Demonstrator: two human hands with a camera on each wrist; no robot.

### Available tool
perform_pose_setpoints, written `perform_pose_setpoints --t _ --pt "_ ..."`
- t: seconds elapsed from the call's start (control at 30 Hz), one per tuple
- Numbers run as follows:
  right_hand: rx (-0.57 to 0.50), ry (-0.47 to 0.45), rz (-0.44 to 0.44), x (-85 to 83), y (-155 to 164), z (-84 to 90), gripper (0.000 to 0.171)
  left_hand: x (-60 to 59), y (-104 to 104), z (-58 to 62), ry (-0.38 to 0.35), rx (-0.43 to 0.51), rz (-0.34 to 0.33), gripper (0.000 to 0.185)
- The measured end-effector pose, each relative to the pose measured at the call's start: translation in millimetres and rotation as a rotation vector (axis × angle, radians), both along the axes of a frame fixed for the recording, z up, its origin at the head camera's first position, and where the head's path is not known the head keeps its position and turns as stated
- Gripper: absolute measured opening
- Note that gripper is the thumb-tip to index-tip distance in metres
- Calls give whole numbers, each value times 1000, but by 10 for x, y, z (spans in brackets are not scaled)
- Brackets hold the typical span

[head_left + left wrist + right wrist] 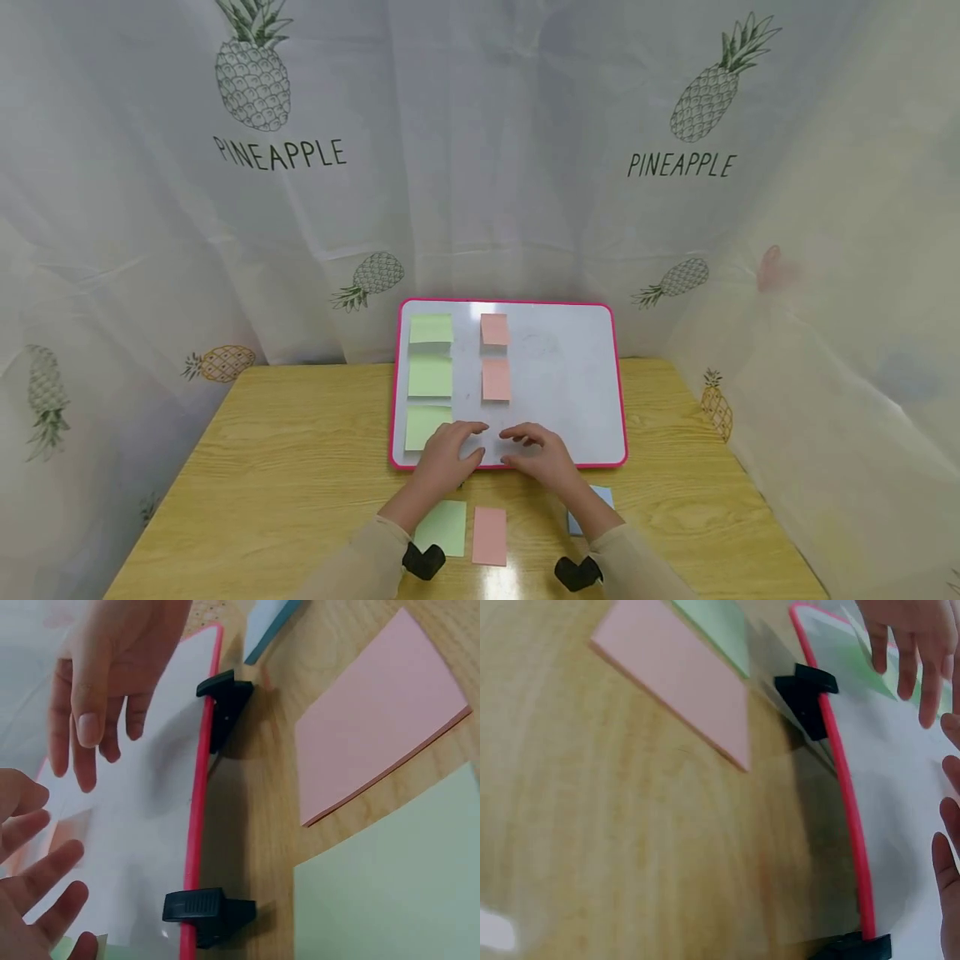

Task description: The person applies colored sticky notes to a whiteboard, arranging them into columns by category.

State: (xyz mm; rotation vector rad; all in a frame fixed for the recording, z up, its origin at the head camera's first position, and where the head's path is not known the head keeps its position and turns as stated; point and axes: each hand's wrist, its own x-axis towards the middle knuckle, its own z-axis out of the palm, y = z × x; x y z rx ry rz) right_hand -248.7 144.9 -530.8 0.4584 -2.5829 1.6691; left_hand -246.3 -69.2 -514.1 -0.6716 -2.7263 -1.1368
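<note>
A whiteboard (562, 367) with a pink frame leans against the curtain, three green sticky notes (431, 377) down its left side and two pink sticky notes (496, 380) in a column beside them. Over the board's lower edge, my left hand (448, 454) overlaps the lowest green note in the head view, its fingers loosely bent and holding nothing. Facing it across a small gap is my right hand (546, 457), also empty, fingers relaxed. In the left wrist view the fingers of both hands are spread apart in front of the board.
On the table (300, 483) before the board lie a green sticky note pad (446, 529), a pink sticky note pad (489, 537) and a blue pad (602, 495), partly hidden by the right forearm. Black clips (196, 907) sit on the board's lower edge. A pineapple-print curtain (487, 167) hangs behind.
</note>
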Motion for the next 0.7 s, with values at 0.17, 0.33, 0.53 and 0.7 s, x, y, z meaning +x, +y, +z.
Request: perform_pose_setpoints --t 0.17,0.33,0.53,0.7 --pt "-33 18 87 118 7 -126 27 150 -19 -83 -70 57 -30 33" --pt "-106 -48 153 235 -12 -212 26 286 -38 -176 -106 102 -47 32" --pt "-108 -138 186 387 -38 -319 26 424 -63 -251 -257 239 -92 30" --pt "-116 -185 192 460 -41 -409 29 504 -97 -368 -301 251 -103 31"
